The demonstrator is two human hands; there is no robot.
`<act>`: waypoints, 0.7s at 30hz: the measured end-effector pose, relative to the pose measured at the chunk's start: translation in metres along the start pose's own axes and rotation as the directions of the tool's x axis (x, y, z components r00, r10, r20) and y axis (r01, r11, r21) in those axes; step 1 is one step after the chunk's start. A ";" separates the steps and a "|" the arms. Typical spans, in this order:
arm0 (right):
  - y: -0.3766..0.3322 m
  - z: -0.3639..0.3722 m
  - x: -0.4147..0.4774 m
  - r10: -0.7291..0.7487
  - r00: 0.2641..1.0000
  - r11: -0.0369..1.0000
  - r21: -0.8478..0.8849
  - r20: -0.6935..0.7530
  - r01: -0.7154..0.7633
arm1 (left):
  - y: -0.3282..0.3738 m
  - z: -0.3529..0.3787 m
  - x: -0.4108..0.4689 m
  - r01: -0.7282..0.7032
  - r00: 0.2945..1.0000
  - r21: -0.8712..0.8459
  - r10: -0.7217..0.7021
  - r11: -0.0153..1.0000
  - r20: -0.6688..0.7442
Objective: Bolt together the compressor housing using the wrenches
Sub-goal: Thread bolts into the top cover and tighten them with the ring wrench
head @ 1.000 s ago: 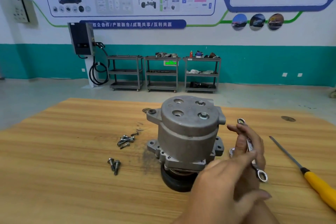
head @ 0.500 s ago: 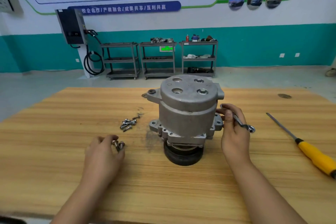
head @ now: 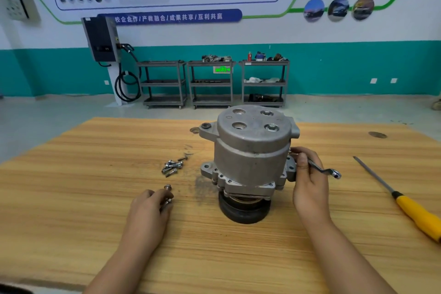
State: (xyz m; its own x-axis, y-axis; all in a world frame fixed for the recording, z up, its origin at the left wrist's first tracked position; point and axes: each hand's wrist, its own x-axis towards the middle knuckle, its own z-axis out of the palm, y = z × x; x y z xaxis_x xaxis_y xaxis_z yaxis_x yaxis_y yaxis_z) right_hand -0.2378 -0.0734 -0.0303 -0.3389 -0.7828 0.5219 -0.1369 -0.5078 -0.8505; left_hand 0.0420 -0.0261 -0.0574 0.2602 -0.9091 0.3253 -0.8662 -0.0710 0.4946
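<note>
A grey aluminium compressor housing [head: 250,157] stands upright on its black pulley in the middle of the wooden table [head: 71,198]. My right hand [head: 307,184] grips a small silver wrench [head: 322,169] against the housing's right flange; the wrench's far end sticks out to the right. My left hand [head: 149,209] pinches a bolt [head: 167,201] on the table left of the housing. A second bolt [head: 168,187] stands just beyond my fingertips. Several loose bolts [head: 173,166] lie in a small heap further back.
A yellow-handled screwdriver [head: 405,203] lies on the table at the right, tip pointing away. Dark smudges mark the wood left of the housing. Three metal shelf carts [head: 212,83] and a wall charger [head: 101,38] stand across the floor behind.
My left hand came down from in front of the camera to the two bolts and pinched one. My right hand brought the wrench to the housing's right flange.
</note>
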 end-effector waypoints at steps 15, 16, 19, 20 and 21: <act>-0.002 0.000 -0.002 0.030 1.000 0.999 0.013 0.003 -0.030 | 0.095 -0.046 -0.019 -0.325 0.892 -0.646 -0.002 0.691 -0.451; -0.003 0.000 -0.002 0.031 1.000 0.999 0.016 0.005 -0.031 | 0.106 -0.052 -0.018 -0.357 0.879 -0.671 -0.009 0.650 -0.477; -0.004 0.000 -0.003 0.038 0.999 0.999 0.017 0.004 -0.038 | 0.133 -0.065 -0.013 -0.440 0.841 -0.672 0.012 0.595 -0.540; -0.004 0.000 -0.002 0.042 0.999 0.999 0.016 0.003 -0.042 | 0.140 -0.068 -0.010 -0.460 0.830 -0.647 0.036 0.607 -0.556; -0.004 0.000 -0.002 0.044 0.999 0.999 0.014 0.001 -0.044 | 0.146 -0.070 -0.007 -0.475 0.822 -0.618 0.064 0.627 -0.566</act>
State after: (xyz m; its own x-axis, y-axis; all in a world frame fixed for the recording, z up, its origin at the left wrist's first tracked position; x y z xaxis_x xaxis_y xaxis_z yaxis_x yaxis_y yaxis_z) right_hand -0.2360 -0.0696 -0.0280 -0.3438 -0.8049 0.4837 -0.1089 -0.4775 -0.8719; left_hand -0.0565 -0.0013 0.0684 0.4002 -0.5191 0.7552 -0.4027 0.6407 0.6537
